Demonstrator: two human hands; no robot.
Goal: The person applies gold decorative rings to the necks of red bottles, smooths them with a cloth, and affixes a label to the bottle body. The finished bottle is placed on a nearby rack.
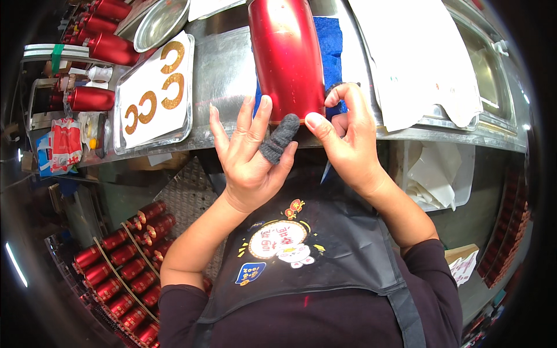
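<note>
fingers of both hands touch red bottle [286, 55] bottom.

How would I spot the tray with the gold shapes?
Start at the metal workbench along the top. Left of the big red cylinder that both hands touch lies a shallow steel tray. Unlike the round steel bowl above it, it holds a white sheet bearing gold C-shaped pieces.

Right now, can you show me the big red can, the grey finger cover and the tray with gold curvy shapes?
big red can [287, 52], head view, middle of its side.
grey finger cover [280, 138], head view, its middle.
tray [123, 98], head view, left rim.
</note>
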